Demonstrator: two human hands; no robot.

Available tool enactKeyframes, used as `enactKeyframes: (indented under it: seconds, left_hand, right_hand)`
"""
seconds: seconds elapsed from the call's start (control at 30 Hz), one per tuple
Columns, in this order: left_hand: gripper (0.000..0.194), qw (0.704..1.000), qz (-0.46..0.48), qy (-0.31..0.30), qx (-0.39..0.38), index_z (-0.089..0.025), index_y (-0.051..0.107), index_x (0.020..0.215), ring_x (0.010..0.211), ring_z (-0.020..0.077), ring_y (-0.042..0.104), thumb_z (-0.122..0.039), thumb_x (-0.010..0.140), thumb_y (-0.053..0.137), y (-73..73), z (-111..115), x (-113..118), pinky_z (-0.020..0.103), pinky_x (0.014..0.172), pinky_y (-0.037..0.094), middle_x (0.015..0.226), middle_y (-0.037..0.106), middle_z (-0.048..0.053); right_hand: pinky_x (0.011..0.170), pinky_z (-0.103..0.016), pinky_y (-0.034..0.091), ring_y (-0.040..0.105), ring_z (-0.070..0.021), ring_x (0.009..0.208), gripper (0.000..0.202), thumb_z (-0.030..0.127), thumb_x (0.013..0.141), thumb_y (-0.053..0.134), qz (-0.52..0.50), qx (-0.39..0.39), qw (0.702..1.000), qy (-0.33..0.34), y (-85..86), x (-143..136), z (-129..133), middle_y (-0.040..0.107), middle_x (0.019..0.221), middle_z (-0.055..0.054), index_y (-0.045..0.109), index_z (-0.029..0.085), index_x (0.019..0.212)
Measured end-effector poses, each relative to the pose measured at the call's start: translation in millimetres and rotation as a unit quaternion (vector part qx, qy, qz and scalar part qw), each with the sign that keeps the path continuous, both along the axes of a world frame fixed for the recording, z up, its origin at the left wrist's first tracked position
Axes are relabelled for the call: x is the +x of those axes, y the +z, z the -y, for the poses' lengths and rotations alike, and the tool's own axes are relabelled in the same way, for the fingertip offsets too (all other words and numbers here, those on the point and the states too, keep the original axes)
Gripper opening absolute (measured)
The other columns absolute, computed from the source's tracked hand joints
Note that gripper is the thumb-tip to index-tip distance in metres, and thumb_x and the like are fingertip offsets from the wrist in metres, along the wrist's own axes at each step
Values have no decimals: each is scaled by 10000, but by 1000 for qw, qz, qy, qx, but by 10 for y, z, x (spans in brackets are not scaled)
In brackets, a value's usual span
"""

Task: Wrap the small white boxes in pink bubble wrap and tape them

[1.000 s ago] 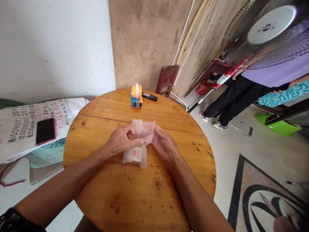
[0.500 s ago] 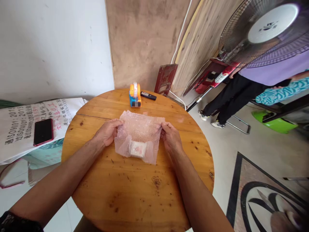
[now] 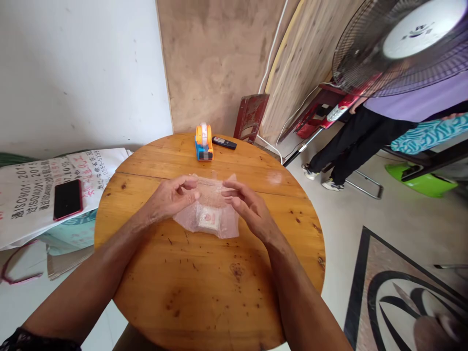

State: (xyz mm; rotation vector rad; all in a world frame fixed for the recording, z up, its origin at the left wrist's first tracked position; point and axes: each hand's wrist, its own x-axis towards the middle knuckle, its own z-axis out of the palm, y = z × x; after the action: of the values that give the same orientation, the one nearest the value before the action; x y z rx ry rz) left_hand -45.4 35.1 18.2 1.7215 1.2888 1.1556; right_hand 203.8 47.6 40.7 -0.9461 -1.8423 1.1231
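Note:
On the round wooden table lies a sheet of pinkish, see-through bubble wrap. A small white packet with a faint red print rests on the near half of the sheet. My left hand is over the wrap's left side, thumb and curved fingers apart. Over the right side is my right hand, its fingers loosely bent and spread, with the thumb held away from them. Neither hand grips the sheet visibly. Whether the fingertips touch the wrap is hard to see.
Behind the wrap stand an orange and blue tape dispenser and a black remote-like object. A phone lies on printed white sacking at left. A large fan and a person in black trousers are at right.
Both hands have let go of the wrap's side edges and moved inward above it. The wrap's far part looks folded toward the packet, so the sheet appears shorter.

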Motion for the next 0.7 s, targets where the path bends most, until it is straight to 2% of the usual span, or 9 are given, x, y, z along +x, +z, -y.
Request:
enactKeyframes:
  seconds: [0.1,0.2,0.27,0.33,0.4,0.43,0.5,0.6,0.7]
  left_hand:
    - [479,996,-44,-58,-60,-171,617,1215,713,165,619,-479,849,626,35,15,-70,274,657,474,842,714,26]
    - [396,983,1,-154,-103,-168,675,1060,761,179,661,-508,915,535,155,44,-169,279,701,497,838,730,39]
    - [473,953,36,-267,-141,-149,698,899,759,201,686,-535,957,431,249,78,-225,307,746,514,786,744,76]
    - [480,902,21,-373,-219,-145,710,849,771,219,701,-522,960,433,308,110,-247,318,763,525,794,754,105]
    - [404,863,-31,-425,-273,-154,710,784,733,205,694,-479,930,520,314,126,-232,283,707,519,776,751,96]
    - [362,853,-56,-433,-287,-158,701,751,701,191,682,-453,909,562,301,127,-215,260,665,506,749,742,80]
    - [303,857,-75,-419,-291,-162,670,717,634,158,641,-413,875,609,261,116,-176,226,594,467,677,705,42]
    - [220,911,-29,-329,-245,-164,634,770,581,116,571,-371,845,630,208,90,-125,203,556,425,641,636,-11]
    - [195,966,39,-210,-147,-163,624,914,707,125,596,-328,815,648,166,77,-76,221,642,456,796,645,4]
  right_hand:
    - [798,-342,532,666,-190,896,480,577,945,457,49,-56,997,4,-16,58,-65,700,1059,-89,597,193,1195]
    - [685,-306,526,658,-163,699,505,599,956,402,39,-151,983,96,72,172,-98,715,809,-62,631,158,1039]
    - [693,-308,532,665,-161,678,510,612,941,428,70,-218,954,192,153,231,-73,714,777,-61,643,149,959]
    - [708,-307,538,675,-163,697,497,620,906,498,127,-266,918,265,191,250,-38,708,772,-55,650,148,932]
    - [674,-285,533,665,-151,678,477,612,885,539,184,-279,896,294,167,232,-18,689,747,-43,648,148,860]
    - [643,-268,523,652,-139,652,471,601,891,534,209,-274,892,292,140,217,-16,676,728,-37,638,150,807]
    - [579,-242,495,621,-118,600,458,569,918,502,248,-260,893,272,85,195,-26,651,700,-24,607,155,751]
    - [534,-230,471,597,-115,593,351,506,922,521,249,-226,913,230,68,194,-44,632,727,-3,593,170,850]
    - [582,-238,467,581,-123,665,279,451,855,642,230,-135,945,191,104,176,-25,632,802,4,584,187,924]
